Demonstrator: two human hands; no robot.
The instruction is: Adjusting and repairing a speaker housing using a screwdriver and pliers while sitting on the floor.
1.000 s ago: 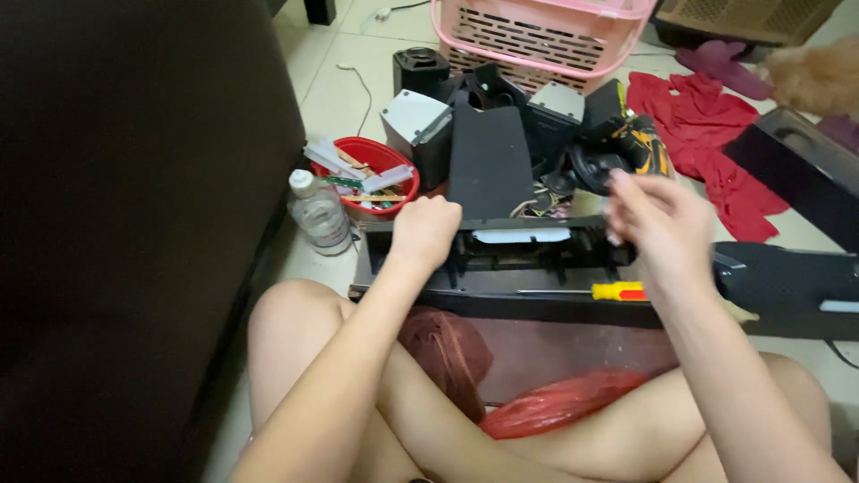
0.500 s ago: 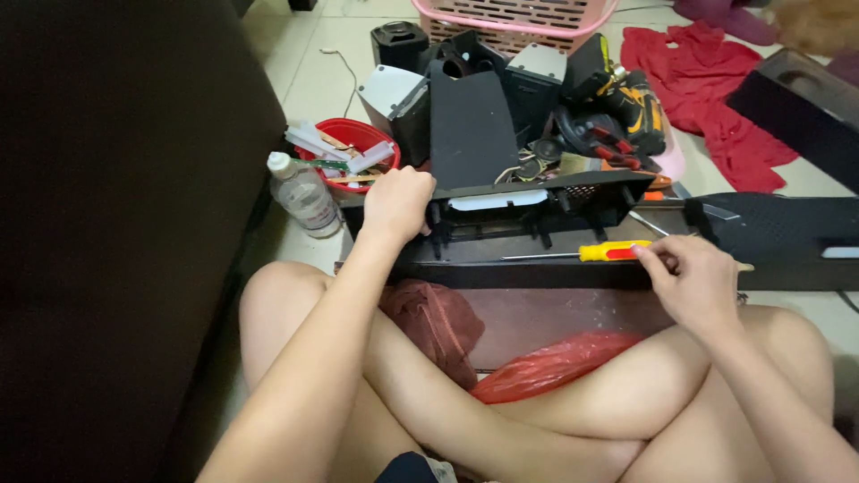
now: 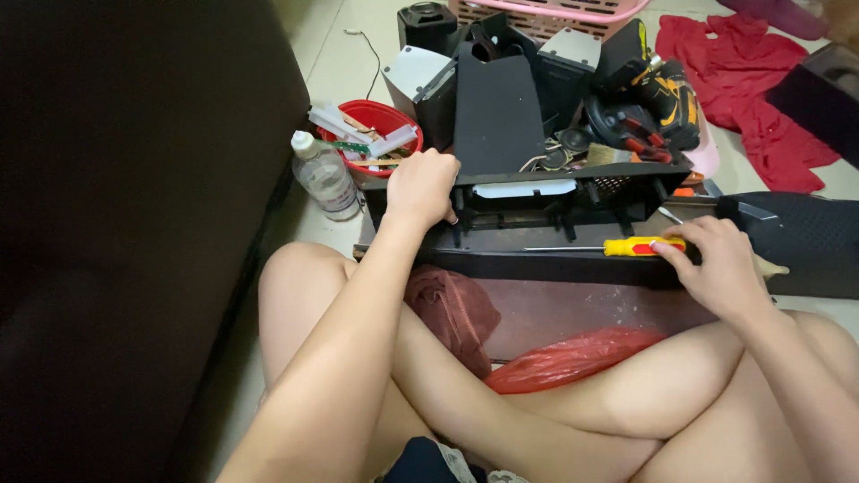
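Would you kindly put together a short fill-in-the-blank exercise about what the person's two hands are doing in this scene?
1. The right hand touches a screwdriver whose handle is red and ____.
2. The left hand grips the left end of the ____ plastic housing.
3. The clear bottle stands beside a ____ bowl full of small parts.
4. Under the crossed legs lies a red plastic ____.

Missing words: yellow; black; red; bag
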